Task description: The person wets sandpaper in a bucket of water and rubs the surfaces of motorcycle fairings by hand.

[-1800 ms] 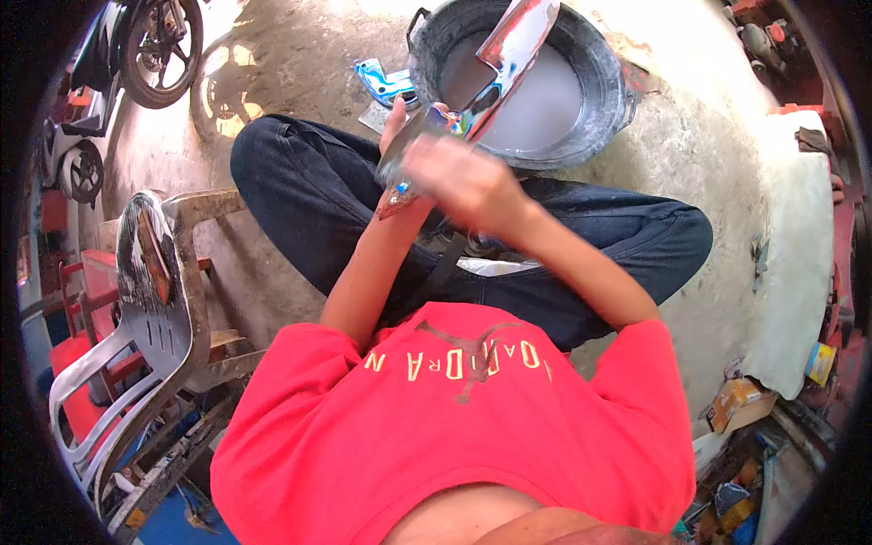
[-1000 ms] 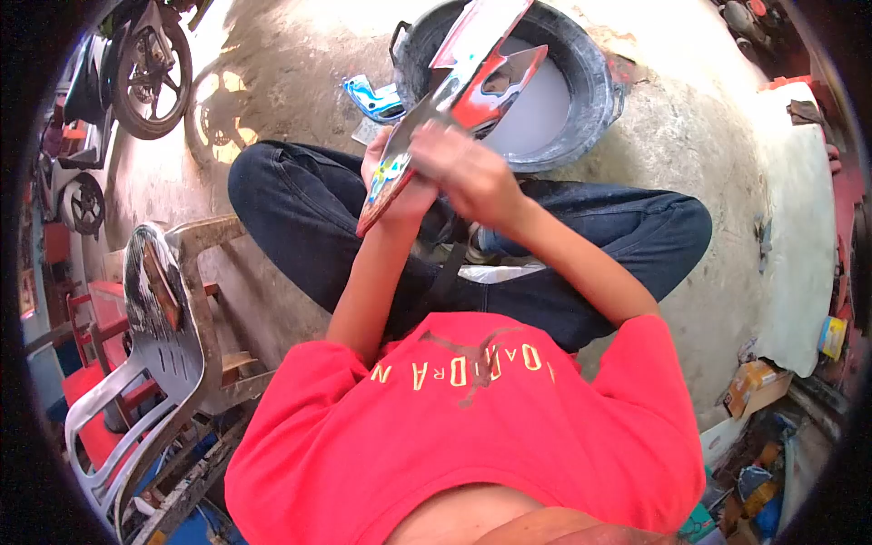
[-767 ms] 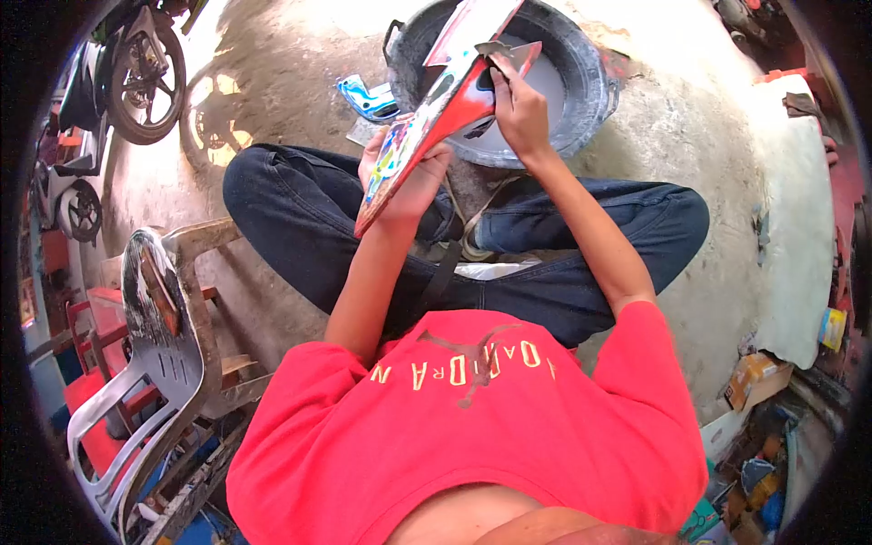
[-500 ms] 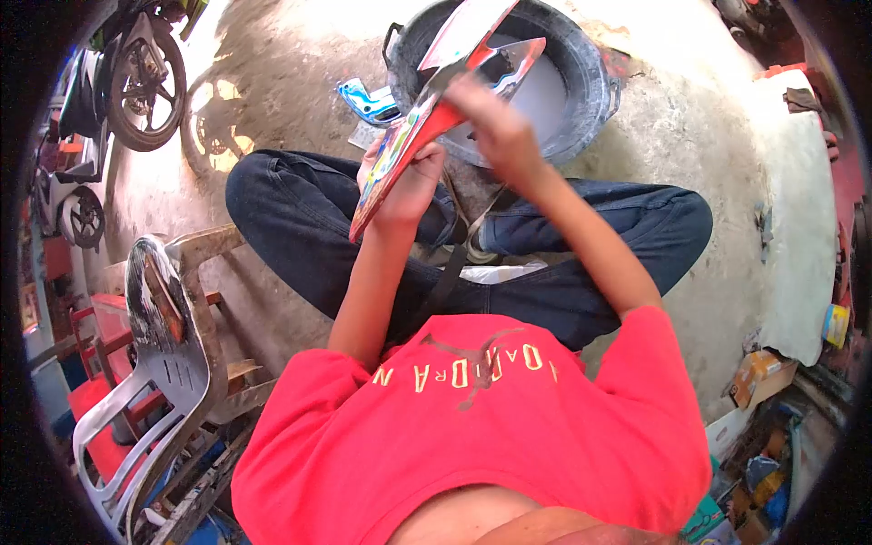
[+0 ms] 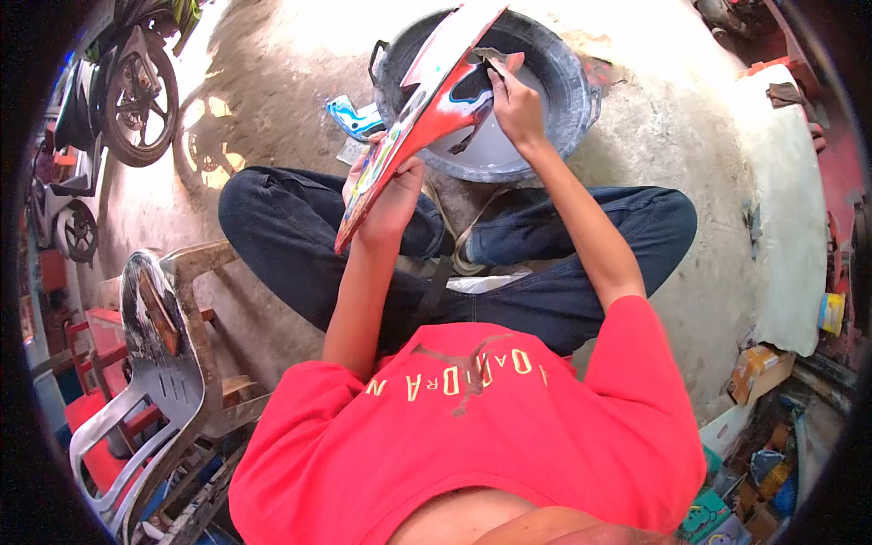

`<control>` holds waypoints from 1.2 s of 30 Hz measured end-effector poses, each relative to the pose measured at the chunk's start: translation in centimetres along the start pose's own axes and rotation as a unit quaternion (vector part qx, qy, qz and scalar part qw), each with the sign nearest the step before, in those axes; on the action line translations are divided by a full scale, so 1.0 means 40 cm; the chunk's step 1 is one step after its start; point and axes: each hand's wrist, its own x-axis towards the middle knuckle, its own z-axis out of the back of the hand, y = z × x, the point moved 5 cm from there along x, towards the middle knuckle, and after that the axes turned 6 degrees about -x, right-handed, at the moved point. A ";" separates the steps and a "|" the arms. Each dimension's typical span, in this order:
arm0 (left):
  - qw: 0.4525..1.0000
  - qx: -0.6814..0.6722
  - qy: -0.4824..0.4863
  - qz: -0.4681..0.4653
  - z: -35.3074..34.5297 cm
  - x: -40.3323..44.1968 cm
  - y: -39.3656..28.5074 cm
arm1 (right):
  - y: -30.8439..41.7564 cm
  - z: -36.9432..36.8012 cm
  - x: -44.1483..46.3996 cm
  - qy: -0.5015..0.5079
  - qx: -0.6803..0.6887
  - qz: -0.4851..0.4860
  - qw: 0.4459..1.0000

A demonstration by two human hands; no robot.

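A long red-and-white motorcycle fairing panel [image 5: 421, 127], with patches of bare colour along its edge, slants over my lap and the basin. My left hand [image 5: 392, 202] is closed around its lower part, the thumb on the near edge. At the panel's upper right, my right hand [image 5: 520, 107] pinches a small greyish piece of sandpaper [image 5: 491, 54] against or close to the red branch; the exact contact is hard to see. Beneath the panel stands a large black basin [image 5: 592, 91] of cloudy, whitish water [image 5: 545, 136].
A blue-and-white plastic part [image 5: 352, 118] lies on the concrete floor left of the basin. A worn plastic chair [image 5: 173, 363] stands at my left, with motorcycle wheels [image 5: 141, 95] farther up. On the right are a pale long panel [image 5: 788, 227] and a cardboard box [image 5: 759, 372].
My right hand has moved up and right along the panel, from its middle to its upper right side. My left hand keeps its hold; the panel has shifted slightly left and down in view.
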 end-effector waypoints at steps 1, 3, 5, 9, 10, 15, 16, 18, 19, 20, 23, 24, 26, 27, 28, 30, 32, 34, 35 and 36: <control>1.000 -0.001 0.004 0.006 -0.003 0.003 0.003 | 0.020 -0.006 -0.018 -0.011 -0.004 0.023 1.000; 1.000 -0.015 0.005 0.011 0.001 0.009 -0.011 | 0.118 -0.021 -0.070 -0.011 0.004 0.130 0.991; 1.000 -0.018 -0.006 0.004 0.003 0.009 -0.015 | 0.268 -0.006 -0.129 0.015 0.020 0.298 0.954; 1.000 0.000 0.010 0.011 -0.002 -0.003 -0.004 | 0.109 -0.012 -0.029 0.009 0.046 0.166 0.985; 0.999 0.006 0.027 0.018 0.000 -0.003 -0.004 | 0.049 -0.006 0.003 0.018 0.035 0.044 0.998; 0.999 0.021 0.034 0.011 0.012 0.003 -0.001 | 0.162 -0.011 -0.089 -0.022 0.018 0.142 0.989; 0.999 0.047 -0.005 -0.017 0.014 0.001 -0.001 | 0.243 -0.001 -0.126 0.008 0.030 0.206 0.978; 0.999 0.045 -0.010 -0.018 0.020 0.007 -0.008 | 0.280 0.003 -0.136 0.035 0.041 0.266 0.962; 0.999 0.046 -0.016 -0.018 0.021 0.003 -0.015 | 0.245 0.000 -0.113 0.030 0.041 0.261 0.964; 0.999 0.039 0.005 0.004 0.014 0.006 -0.006 | 0.204 -0.002 -0.087 0.026 0.040 0.256 0.965; 0.999 0.001 0.030 0.026 0.009 0.006 0.011 | 0.024 0.002 -0.006 0.014 0.028 -0.077 0.997; 0.999 0.001 0.042 0.033 0.010 0.008 0.012 | 0.049 0.003 -0.017 0.003 0.024 -0.028 0.999; 0.997 0.004 0.063 0.043 0.022 0.011 -0.002 | 0.146 -0.017 -0.084 -0.017 0.023 0.070 0.997; 0.996 0.005 0.072 0.047 0.025 0.008 -0.007 | 0.222 -0.014 -0.130 -0.006 0.015 0.180 0.984; 0.983 0.146 -0.081 -0.070 0.062 0.006 -0.040 | 0.294 -0.020 -0.175 0.044 0.019 0.246 0.968; 0.988 0.127 -0.051 -0.069 0.050 -0.011 -0.031 | 0.352 0.004 -0.182 0.072 0.036 0.325 0.942; 0.992 0.081 -0.075 -0.052 0.037 0.000 -0.026 | 0.256 -0.016 -0.122 0.018 -0.018 0.292 0.956; 0.999 0.023 0.041 0.020 0.021 0.010 -0.005 | 0.101 -0.008 -0.039 0.012 0.066 0.028 0.997; 0.999 0.026 0.030 0.016 0.019 0.005 0.005 | 0.064 0.010 -0.016 -0.020 0.008 -0.014 1.000; 0.999 0.030 0.019 0.014 0.007 0.001 0.014 | 0.055 0.005 -0.030 -0.019 0.003 -0.023 1.000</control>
